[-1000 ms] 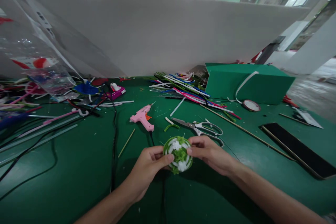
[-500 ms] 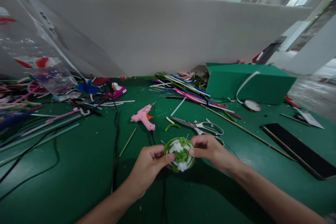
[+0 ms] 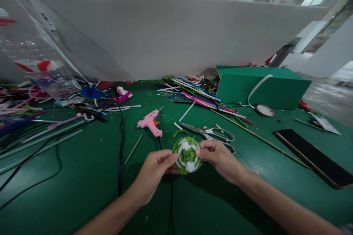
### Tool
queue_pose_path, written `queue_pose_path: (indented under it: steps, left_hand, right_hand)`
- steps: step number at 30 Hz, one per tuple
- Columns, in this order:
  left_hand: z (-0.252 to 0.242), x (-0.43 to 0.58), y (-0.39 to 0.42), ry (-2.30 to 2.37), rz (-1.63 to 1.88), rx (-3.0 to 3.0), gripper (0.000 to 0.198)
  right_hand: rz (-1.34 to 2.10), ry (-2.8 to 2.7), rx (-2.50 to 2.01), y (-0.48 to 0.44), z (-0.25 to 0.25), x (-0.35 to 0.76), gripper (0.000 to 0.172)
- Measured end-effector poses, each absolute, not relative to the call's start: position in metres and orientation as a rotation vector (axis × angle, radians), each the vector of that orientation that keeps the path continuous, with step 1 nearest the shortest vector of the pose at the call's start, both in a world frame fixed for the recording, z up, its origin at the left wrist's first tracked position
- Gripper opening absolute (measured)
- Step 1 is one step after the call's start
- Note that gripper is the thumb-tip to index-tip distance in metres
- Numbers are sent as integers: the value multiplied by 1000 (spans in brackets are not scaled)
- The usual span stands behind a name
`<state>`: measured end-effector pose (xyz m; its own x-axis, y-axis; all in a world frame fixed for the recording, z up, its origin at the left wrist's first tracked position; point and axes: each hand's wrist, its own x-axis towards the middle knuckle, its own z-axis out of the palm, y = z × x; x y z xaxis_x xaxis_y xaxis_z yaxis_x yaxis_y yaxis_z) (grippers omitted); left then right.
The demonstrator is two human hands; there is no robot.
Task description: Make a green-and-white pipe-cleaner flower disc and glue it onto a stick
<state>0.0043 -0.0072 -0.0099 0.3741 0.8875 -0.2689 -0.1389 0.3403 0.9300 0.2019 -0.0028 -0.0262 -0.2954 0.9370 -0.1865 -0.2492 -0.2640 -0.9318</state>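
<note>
A round, fuzzy green-and-white pipe-cleaner piece (image 3: 188, 155), with rings and a raised green centre, is held above the table between both hands. My left hand (image 3: 157, 167) pinches its left edge, thumb on the front face and fingers behind. On its right edge, the thumb and fingers of my right hand (image 3: 216, 156) are closed. Just beyond the piece lie scissors (image 3: 205, 131), their handles close to my right hand. A pink glue gun (image 3: 150, 122) rests farther off to the left. Short green and white offcuts (image 3: 180, 132) lie between the gun and the scissors.
Bundled coloured pipe cleaners (image 3: 193, 93) lie at the back beside a green bag (image 3: 261, 86). A phone (image 3: 314, 157), a long thin stick (image 3: 259, 137) and a tape roll (image 3: 265, 110) are on the right. Leftward are a plastic bottle (image 3: 41, 55), loose stems and black cables (image 3: 121, 147).
The green-and-white piece has tilted and shifted slightly upward in the view. The left thumb has moved from near its middle out to its left edge. Both hands keep hold.
</note>
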Motion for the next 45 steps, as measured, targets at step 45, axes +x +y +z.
queue_pose_path:
  steps: [45]
  left_hand:
    - [-9, 6, -6, 1010, 869, 1035, 12]
  right_hand:
    - [2001, -674, -1006, -5, -23, 214, 21]
